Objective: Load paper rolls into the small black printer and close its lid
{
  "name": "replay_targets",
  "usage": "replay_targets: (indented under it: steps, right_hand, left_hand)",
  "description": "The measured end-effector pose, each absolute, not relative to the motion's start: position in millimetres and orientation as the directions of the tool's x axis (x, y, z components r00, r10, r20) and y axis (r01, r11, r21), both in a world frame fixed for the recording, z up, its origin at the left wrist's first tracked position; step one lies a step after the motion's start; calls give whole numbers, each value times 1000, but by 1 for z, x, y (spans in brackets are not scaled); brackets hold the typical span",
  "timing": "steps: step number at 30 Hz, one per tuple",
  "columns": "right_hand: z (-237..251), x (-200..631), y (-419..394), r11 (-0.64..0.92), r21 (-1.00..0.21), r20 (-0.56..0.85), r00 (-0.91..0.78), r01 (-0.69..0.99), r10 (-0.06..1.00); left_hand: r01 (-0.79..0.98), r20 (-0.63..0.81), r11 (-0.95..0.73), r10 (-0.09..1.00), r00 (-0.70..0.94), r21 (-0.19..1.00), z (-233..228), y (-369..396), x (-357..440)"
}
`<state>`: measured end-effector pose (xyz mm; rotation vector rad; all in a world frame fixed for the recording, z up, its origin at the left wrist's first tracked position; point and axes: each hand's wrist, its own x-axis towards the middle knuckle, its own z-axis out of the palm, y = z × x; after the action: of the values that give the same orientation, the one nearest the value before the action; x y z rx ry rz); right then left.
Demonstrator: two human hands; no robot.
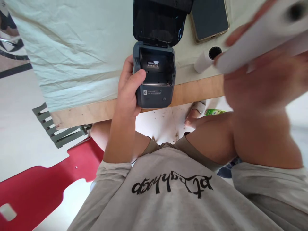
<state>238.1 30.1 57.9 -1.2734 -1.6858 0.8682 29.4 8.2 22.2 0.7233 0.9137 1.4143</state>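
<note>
Head view only. Printer (154, 77) was a small dark grey-blue box with its lid flipped open away from the person, paper bay empty apart from a sticker inside, and a thin label plus a round button on the near face. It sat at the near edge of the table (79, 64), partly overhanging it.

Counts: one printer, two paper rolls, one phone (209, 18), two hands.

Left hand (128, 89) gripped the printer's left side, thumb laid over the top-left corner, fingers wrapped behind and out of sight, forearm coming up from below the table edge.

Right hand (260, 80) was raised right of the printer, close to the camera and blurred, fingers closed round a white roll (260, 38) held at a slant, its dark core facing up-right.

Second roll (206, 58) lay on the table just right of the printer, partly behind the held roll. Phone lay screen-up, beyond and right of the printer, beside the lid.
</note>
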Motion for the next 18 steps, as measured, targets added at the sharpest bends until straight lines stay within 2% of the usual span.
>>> replay_targets:
  steps: [1, 3, 5, 9, 13, 18]
  right_hand:
    - [59, 225, 27, 457, -833, 411, -202, 313, 889]
    - [59, 208, 23, 646, -707, 543, -364, 288, 756]
    - [58, 198, 23, 715, -593, 532, -488, 369, 692]
    - [51, 187, 31, 767, -400, 572, -517, 502, 637]
    - [48, 181, 36, 724, -388, 502, -528, 571, 685]
    - [50, 178, 34, 685, -475, 462, -505, 553, 729]
  left_hand:
    - [-481, -105, 53, 991, -83, 875, 24, 8, 30]
    - [-434, -119, 87, 992, -47, 897, 24, 7, 28]
    - [-402, -109, 99, 994, -1, 910, 23, 8, 25]
    - [-393, -72, 69, 997, 7, 917, 20, 8, 21]
    - [-359, -78, 72, 997, -4, 930, 23, 8, 22]
    - [-308, -90, 87, 996, 5, 947, 25, 6, 21]
